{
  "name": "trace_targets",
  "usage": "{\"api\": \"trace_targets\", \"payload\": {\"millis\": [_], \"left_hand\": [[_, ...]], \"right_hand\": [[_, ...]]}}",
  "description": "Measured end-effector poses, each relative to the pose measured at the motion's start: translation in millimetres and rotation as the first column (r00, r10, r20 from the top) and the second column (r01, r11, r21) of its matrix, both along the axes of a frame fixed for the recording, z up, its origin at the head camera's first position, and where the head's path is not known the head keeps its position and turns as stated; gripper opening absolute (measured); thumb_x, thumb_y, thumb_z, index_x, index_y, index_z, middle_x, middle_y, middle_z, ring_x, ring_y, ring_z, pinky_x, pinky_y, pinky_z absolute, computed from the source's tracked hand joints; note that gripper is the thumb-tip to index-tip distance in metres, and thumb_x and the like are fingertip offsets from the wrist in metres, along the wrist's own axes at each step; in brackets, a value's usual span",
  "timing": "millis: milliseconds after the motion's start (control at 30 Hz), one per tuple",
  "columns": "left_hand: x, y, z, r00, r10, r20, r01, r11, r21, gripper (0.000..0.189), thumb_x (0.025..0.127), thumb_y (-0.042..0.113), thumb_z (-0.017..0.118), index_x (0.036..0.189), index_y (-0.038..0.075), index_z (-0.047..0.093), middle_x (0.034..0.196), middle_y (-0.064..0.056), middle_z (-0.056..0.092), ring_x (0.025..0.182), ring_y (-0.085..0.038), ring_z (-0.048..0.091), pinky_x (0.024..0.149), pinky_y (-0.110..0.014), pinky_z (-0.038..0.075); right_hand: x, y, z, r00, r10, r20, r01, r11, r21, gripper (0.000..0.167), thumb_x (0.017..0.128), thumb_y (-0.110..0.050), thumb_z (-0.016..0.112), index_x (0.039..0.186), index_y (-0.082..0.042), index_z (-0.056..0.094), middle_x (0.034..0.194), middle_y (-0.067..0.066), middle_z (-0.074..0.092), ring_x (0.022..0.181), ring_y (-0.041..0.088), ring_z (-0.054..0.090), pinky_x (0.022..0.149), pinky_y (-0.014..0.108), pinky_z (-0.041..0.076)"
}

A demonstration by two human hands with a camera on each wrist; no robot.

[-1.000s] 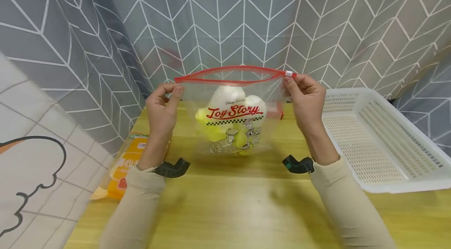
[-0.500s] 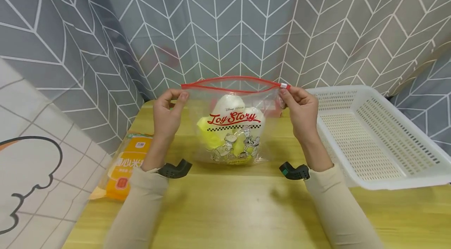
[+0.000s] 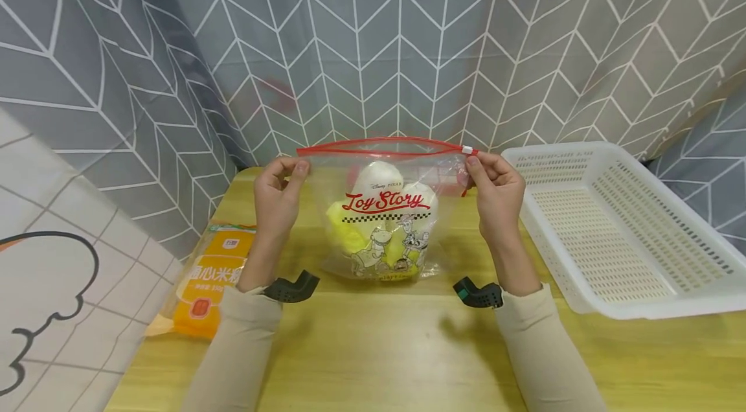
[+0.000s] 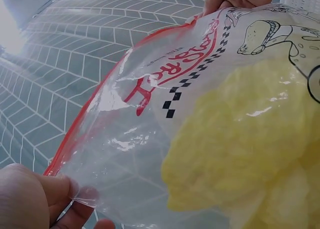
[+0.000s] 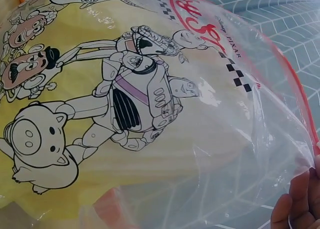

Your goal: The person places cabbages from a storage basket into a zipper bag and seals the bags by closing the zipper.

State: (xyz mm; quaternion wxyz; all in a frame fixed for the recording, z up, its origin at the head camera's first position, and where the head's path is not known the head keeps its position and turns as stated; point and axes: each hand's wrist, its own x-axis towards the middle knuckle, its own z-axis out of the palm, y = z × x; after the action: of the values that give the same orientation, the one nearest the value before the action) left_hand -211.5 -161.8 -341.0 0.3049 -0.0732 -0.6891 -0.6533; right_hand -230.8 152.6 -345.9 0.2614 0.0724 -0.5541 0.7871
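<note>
A clear zipper bag [image 3: 384,201] with a red rim and "Toy Story" print stands upright at the middle of the table. Inside show soft-looking yellow and white contents [image 3: 348,230]; their kind is unclear through the plastic. My left hand [image 3: 276,201] pinches the bag's upper left corner between thumb and fingers, also seen with the left hand [image 4: 35,199] in the left wrist view. At the upper right corner, my right hand [image 3: 500,198] pinches the plastic just under the white slider [image 3: 467,149]. Only a few fingers of the right hand [image 5: 300,201] show in the right wrist view.
To the right stands a white perforated plastic basket [image 3: 583,295]. An orange food package [image 3: 215,263] lies at the left, beside the left forearm. Something pink [image 3: 449,180] is partly visible behind the bag. A grey patterned curtain [image 3: 402,43] hangs along the table's back.
Both hands have lowered the bag toward the table and come slightly closer together. The gap in its red-rimmed mouth now looks narrower. Both corners stay pinched.
</note>
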Motion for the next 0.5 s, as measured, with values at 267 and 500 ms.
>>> {"api": "trace_targets", "payload": {"millis": [267,500], "left_hand": [[-0.9,2.9,3.2,1.0,0.003,0.01,-0.003,1.0,0.009,0.015,0.098,0.008,0.066,0.095,-0.007,0.069,0.078,0.021,0.068,0.08,-0.002,0.064,0.071,-0.02,0.042],[0.1,-1.2,1.5,0.999,0.003,0.039,-0.003,1.0,0.012,0.015,0.098,0.007,0.066,0.097,-0.007,0.068,0.078,0.021,0.069,0.08,-0.001,0.065,0.074,-0.02,0.047]], "right_hand": [[1.4,3.8,0.1,0.999,-0.02,-0.032,0.02,1.0,-0.025,0.01,0.092,0.001,0.071,0.089,-0.008,0.075,0.076,-0.004,0.075,0.058,0.006,0.063,0.058,0.016,0.052],[3.2,2.0,-0.6,0.999,0.003,-0.046,-0.004,1.0,-0.022,0.011,0.092,0.001,0.07,0.089,-0.01,0.074,0.075,-0.005,0.075,0.055,0.008,0.061,0.052,0.018,0.052]]}}
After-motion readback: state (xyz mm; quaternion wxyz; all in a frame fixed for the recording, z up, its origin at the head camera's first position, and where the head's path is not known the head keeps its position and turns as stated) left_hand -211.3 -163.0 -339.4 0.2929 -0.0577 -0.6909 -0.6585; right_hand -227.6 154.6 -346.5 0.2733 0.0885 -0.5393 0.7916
